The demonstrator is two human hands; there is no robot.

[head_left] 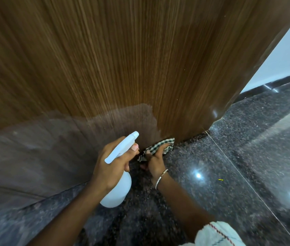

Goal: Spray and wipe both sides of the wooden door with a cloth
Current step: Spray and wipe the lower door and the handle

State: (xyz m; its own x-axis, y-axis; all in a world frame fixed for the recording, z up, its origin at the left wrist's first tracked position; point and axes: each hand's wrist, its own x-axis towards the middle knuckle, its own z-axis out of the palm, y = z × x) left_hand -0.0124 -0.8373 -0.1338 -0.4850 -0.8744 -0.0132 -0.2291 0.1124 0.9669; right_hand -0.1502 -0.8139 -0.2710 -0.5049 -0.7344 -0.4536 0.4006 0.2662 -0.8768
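The wooden door (122,59) fills most of the view, brown with a vertical grain. Its lower left part looks dull and wet. My left hand (112,166) grips a white spray bottle (118,189) by the neck, with its nozzle pointing up and right towards the door. My right hand (155,161) holds a green-and-white checked cloth (160,146) and presses it against the bottom edge of the door, just above the floor. A bangle sits on my right wrist.
Dark, speckled, polished stone floor (229,166) spreads to the right and below, with bright light reflections. The door's free edge (217,110) stands at the right, and beyond it is a white wall (289,55) with a dark skirting. A white sleeve (217,235) shows at the bottom.
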